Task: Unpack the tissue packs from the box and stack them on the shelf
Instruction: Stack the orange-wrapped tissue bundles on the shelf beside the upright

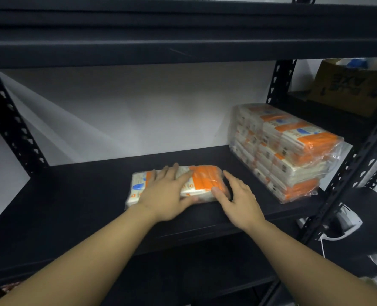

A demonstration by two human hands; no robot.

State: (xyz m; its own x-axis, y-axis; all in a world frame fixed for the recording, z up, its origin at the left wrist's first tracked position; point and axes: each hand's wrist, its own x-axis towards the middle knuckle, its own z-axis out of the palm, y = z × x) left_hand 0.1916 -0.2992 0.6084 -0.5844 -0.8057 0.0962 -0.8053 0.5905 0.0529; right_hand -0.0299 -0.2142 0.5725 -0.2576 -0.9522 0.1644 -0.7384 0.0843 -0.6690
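Head view, both hands (164, 195) (240, 200) on tissue pack (203, 180), stacked packs (287, 149) right, shelf (72, 202)

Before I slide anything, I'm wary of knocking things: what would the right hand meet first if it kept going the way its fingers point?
Probably the single tissue pack: the right hand points up-left at its orange end, thumb seemingly touching it already.
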